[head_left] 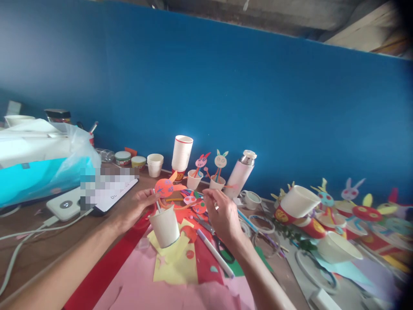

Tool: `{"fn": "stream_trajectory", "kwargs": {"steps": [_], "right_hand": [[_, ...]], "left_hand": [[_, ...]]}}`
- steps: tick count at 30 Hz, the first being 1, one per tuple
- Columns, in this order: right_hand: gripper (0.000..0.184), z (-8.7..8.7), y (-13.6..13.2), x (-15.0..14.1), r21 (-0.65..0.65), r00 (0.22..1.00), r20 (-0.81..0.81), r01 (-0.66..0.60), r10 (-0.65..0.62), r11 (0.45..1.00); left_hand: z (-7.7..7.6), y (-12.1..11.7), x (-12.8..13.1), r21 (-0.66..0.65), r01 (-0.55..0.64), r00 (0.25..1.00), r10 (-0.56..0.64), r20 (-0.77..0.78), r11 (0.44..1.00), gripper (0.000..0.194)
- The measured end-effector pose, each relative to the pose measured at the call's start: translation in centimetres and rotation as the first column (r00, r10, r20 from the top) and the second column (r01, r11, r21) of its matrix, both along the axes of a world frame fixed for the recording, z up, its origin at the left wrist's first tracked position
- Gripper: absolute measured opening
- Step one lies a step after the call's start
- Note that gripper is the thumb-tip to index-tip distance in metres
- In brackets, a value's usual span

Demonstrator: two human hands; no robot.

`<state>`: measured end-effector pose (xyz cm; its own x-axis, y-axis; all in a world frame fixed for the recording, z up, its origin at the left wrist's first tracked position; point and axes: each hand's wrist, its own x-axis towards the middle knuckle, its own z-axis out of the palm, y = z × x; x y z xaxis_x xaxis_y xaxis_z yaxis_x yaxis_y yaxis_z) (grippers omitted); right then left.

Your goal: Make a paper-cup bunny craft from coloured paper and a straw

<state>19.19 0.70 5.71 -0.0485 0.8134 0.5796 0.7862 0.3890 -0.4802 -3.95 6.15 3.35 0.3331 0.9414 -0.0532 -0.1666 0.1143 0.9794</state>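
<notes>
My left hand (137,207) pinches the stick of an orange paper bunny face (165,187) that rises out of a white paper cup (164,227). The cup stands on yellow, red and pink paper sheets (176,262). My right hand (222,215) hovers just right of the cup, fingers loosely curled and apart, holding nothing that I can see. Small pink and red paper cut-outs (193,201) lie between the two hands. A white pen (214,253) lies under my right wrist.
Two finished bunny cups (206,174) stand at the back beside a stack of paper cups (181,154) and a thermos (240,174). More bunny cups and tape rings (261,224) crowd the right. A phone (108,193), a power bank, cables and a bagged box sit left.
</notes>
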Motion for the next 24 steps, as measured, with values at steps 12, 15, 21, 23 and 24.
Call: {"fn": "stream_trajectory", "kwargs": {"steps": [12, 15, 21, 23, 24], "right_hand": [[0.017, 0.4, -2.9, -0.3, -0.267, 0.973, 0.168, -0.111, 0.159, 0.957], [0.016, -1.4, -3.9, 0.1, -0.425, 0.956, 0.204, -0.107, 0.210, 0.899], [0.017, -5.2, -4.6, -0.6, -0.484, 0.935, 0.277, -0.063, 0.221, 0.873], [0.014, -5.7, -4.5, -0.8, -0.494, 0.928, 0.310, -0.030, 0.208, 0.869], [0.013, -5.7, -4.4, -1.0, -0.498, 0.923, 0.330, -0.008, 0.198, 0.867]], "left_hand": [[0.9, -0.4, -0.1, 0.179, -0.049, 0.969, 0.090, -0.228, 0.983, 0.034], [0.8, -0.6, 0.4, 0.235, -0.055, 0.962, 0.114, -0.247, 0.970, 0.034], [0.5, -1.0, 1.0, 0.254, -0.041, 0.961, 0.108, -0.254, 0.966, 0.033], [0.5, -1.0, 1.1, 0.247, -0.045, 0.965, 0.107, -0.241, 0.968, 0.032], [0.4, -0.9, 1.1, 0.245, -0.048, 0.966, 0.108, -0.236, 0.968, 0.032]]}}
